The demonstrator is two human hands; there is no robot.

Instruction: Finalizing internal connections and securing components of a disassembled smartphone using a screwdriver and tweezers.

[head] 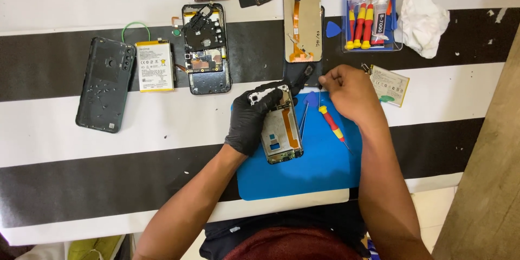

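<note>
My left hand (pixel 252 120), in a black glove, grips the upper left of an opened phone frame (pixel 281 130) lying on a blue work mat (pixel 319 168). An orange flex strip runs down the frame's middle. My right hand (pixel 349 91) is bare and hovers just right of the frame's top, its fingertips pinched on something very small that I cannot make out. A red-and-yellow screwdriver (pixel 331 123) and thin metal tweezers (pixel 303 119) lie on the mat between my hands.
A black back cover (pixel 103 84), a white battery (pixel 155 66), an opened phone (pixel 206 49) and a screen panel (pixel 302 19) lie on the striped table. A clear tray (pixel 398 27) holds several screwdrivers. There is a second battery (pixel 389 84) and crumpled white cloth (pixel 425 19) at right.
</note>
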